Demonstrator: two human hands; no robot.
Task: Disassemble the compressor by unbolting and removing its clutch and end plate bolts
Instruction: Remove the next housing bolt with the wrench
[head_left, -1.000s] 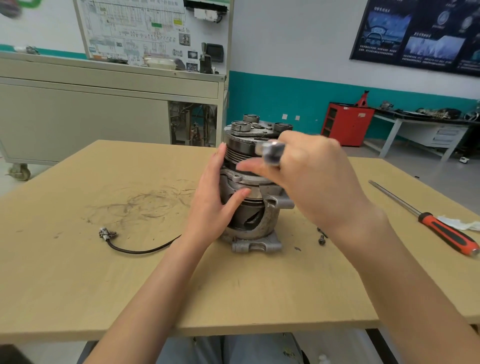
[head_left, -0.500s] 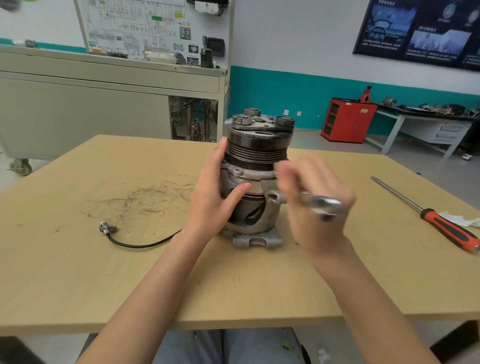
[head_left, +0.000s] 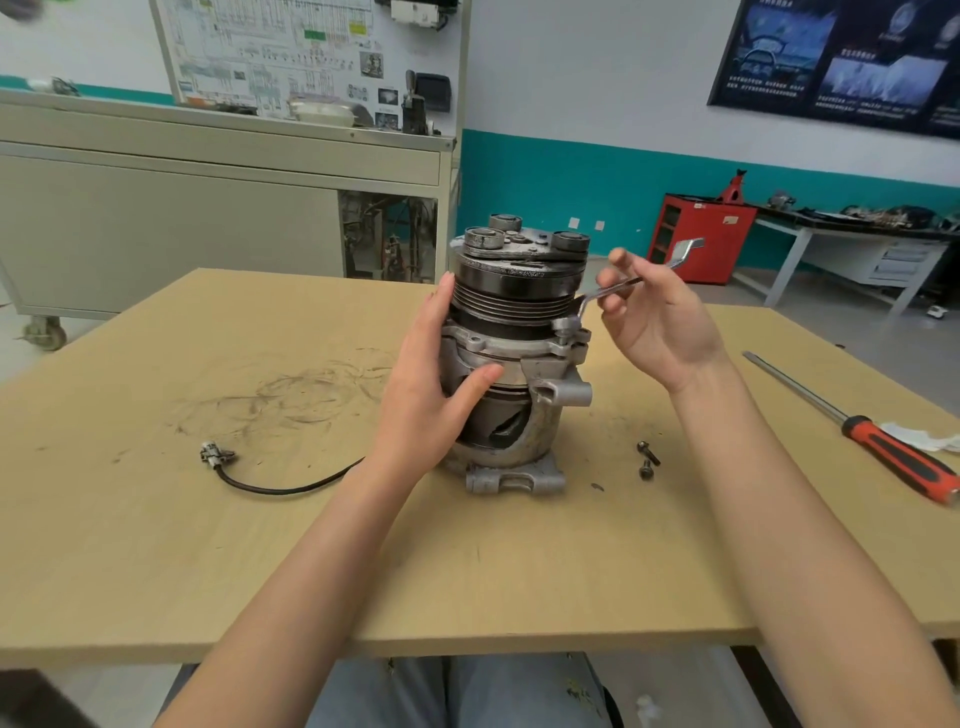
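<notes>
The compressor (head_left: 519, 332) stands upright in the middle of the table, clutch pulley on top and aluminium body below. My left hand (head_left: 436, 379) presses against its left side with straight fingers and the thumb across the body. My right hand (head_left: 654, 317) pinches the shaft of an offset ring wrench (head_left: 623, 283) between thumb and fingertips. The wrench's ring end sits on a bolt (head_left: 566, 326) on the flange at the compressor's right side. Two removed bolts (head_left: 647, 460) lie on the table to the right of the base.
A red-handled screwdriver (head_left: 852, 423) lies at the right on the wooden table (head_left: 208, 545), beside a white rag (head_left: 919, 439). A black cable with a connector (head_left: 244, 475) trails left from the compressor. Behind stand a grey training bench and a red cabinet.
My right hand swung the wrench from above the pulley down in front, then up to the right side, where its ring end now sits on the flange bolt. My left hand stayed put.
</notes>
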